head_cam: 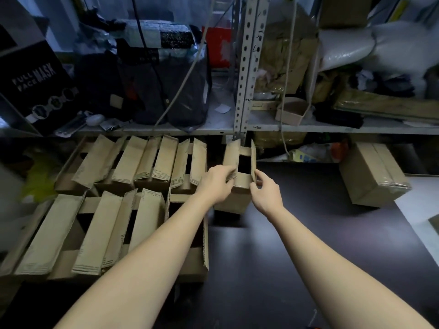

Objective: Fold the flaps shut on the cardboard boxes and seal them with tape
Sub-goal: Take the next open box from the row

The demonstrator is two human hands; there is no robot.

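A small open cardboard box [234, 201] stands on the dark floor below the shelf. Its two long flaps stand up and its inside is dark. My left hand [217, 184] grips the left flap [231, 154] near its front end. My right hand [266, 191] pinches the right flap [253, 160] at its front corner. To the left stand two rows of several more open cardboard boxes [102, 231], their flaps raised or leaning. No tape is in view.
A metal shelf [166, 129] with a perforated upright [247, 67] runs across the back, loaded with bags, a black box and packages. A taped, closed cardboard box [373, 176] lies on the floor at the right. Dark floor [285, 245] stretches in front of me.
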